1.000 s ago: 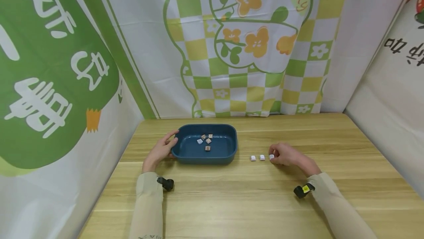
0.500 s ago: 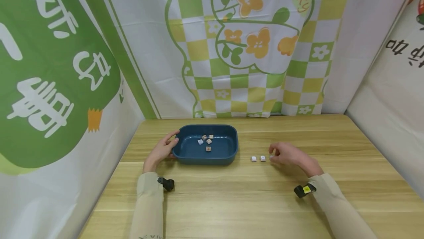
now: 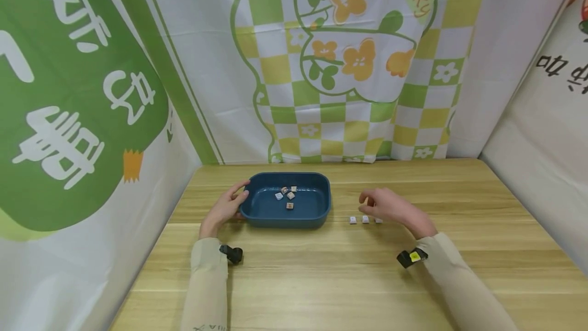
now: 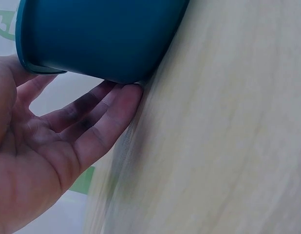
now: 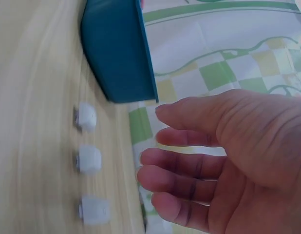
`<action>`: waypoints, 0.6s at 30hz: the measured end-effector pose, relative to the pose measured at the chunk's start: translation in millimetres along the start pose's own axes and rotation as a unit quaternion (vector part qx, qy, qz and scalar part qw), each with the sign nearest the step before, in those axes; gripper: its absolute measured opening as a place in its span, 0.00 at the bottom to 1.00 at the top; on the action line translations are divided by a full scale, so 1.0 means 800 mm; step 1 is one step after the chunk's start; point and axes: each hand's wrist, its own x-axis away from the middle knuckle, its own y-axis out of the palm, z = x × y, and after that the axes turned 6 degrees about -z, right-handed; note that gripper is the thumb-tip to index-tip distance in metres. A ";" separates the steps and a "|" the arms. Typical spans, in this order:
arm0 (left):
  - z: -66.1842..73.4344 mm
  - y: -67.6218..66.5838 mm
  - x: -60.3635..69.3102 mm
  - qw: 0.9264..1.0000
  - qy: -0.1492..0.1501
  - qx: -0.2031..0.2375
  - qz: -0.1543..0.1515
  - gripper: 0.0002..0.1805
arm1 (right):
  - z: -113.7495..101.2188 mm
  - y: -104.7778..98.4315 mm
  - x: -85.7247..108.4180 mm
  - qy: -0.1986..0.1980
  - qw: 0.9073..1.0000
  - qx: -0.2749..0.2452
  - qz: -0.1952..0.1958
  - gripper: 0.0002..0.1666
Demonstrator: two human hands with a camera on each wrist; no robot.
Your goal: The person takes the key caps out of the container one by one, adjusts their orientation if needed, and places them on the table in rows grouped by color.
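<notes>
1. White pieces (image 3: 365,219), three of them, sit in a row just right of the blue bin (image 3: 285,223), not touching it. Row runs pretty much along the bin's long axis, level with its near wall.
2. Inside the bin there's a loose scatter of small blocks (image 3: 290,206), mostly brownish, one paler.
3. Right hand (image 3: 388,204) is way nearer the row. It hovers right of the bin, by the row's far end, partly covering the last piece. Fingers loosely bent, thumb apart from them, nothing held that I can see.
4. Left hand (image 3: 223,208) is at the bin's opposite end, fingers curled round it and holding on.
</notes>
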 end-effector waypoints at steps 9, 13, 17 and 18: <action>-0.001 0.001 0.000 1.000 -0.004 0.006 0.002 0.28 | -0.032 0.003 -0.020 -0.051 0.998 -0.006 0.019 0.11; 0.000 0.001 -0.001 1.000 -0.006 0.001 0.004 0.27 | -0.050 0.006 -0.031 -0.062 0.998 -0.019 0.015 0.11; 0.000 0.001 -0.001 1.000 -0.007 0.004 0.005 0.27 | -0.065 0.010 -0.045 -0.067 0.997 -0.030 0.010 0.12; 0.000 0.001 -0.001 1.000 -0.007 0.003 0.004 0.27 | -0.068 0.012 -0.047 -0.067 0.997 -0.028 0.010 0.12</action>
